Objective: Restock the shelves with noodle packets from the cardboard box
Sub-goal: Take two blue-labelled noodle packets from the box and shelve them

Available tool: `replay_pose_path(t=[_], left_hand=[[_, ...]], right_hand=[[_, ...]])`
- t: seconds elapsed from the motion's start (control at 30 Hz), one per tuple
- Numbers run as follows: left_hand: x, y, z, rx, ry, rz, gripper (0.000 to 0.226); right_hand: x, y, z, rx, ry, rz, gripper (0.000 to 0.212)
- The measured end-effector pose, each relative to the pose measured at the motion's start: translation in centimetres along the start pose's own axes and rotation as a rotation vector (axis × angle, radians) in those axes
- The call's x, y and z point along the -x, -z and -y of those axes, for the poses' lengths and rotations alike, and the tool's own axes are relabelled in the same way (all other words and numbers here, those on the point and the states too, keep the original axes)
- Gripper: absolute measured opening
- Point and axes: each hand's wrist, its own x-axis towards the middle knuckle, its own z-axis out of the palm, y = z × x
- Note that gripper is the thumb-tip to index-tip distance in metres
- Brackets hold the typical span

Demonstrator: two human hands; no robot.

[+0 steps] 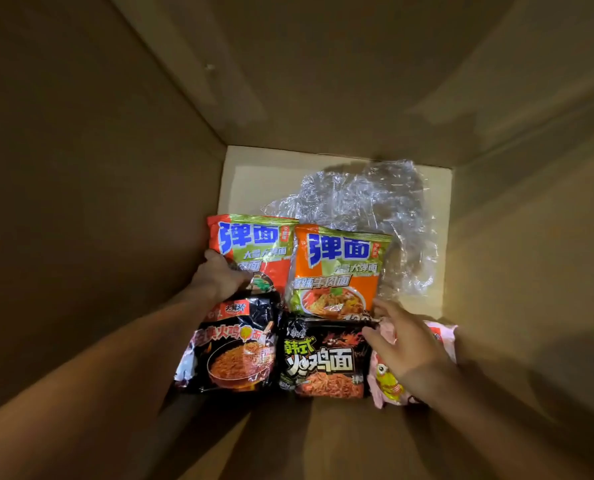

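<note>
I look down into a deep cardboard box (pixel 122 140). On its floor lie two orange-and-green noodle packets (pixel 254 244) (pixel 340 271), two black ones (pixel 233 351) (pixel 323 362) and a pink one (pixel 385 379). My left hand (pixel 219 275) grips the left edge of the left orange packet. Over the pink packet, my right hand (pixel 406 344) has its fingers curled round the packet's crumpled top edge.
Crumpled clear plastic wrap (pixel 368 202) lies at the back right of the box floor. Pale bare floor (pixel 254 174) shows at the back left. Tall brown walls close in on all sides. No shelves are in view.
</note>
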Motion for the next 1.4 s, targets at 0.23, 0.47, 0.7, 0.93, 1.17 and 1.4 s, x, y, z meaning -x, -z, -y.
replay_pose_path(t=[0.23, 0.47, 0.7, 0.93, 1.17, 1.4], left_hand=[[1.8, 0.4, 0.4, 0.064, -0.025, -0.195, 0.066], [6.8, 2.2, -1.2, 0.253, -0.177, -0.233, 0.048], [9.2, 3.9, -0.8, 0.251, -0.312, -0.245, 0.040], [8.4, 3.8, -0.4, 0.245, -0.316, -0.253, 0.040], [8.8, 3.6, 0.5, 0.264, -0.276, -0.282, 0.041], [9.8, 4.0, 0.4, 0.281, -0.280, -0.269, 0.040]], right_hand=[[1.6, 0.6, -0.1, -0.079, -0.037, -0.055, 0.044], [0.7, 1.7, 1.2, -0.104, -0.103, -0.032, 0.044], [-3.1, 0.0, 2.2, -0.378, -0.200, -0.012, 0.054], [-6.8, -2.2, 1.8, -0.477, -0.348, -0.091, 0.054], [-6.6, -2.0, 1.8, -0.444, -0.364, 0.000, 0.046], [-7.1, -1.5, 3.4, -0.491, -0.385, -0.021, 0.057]])
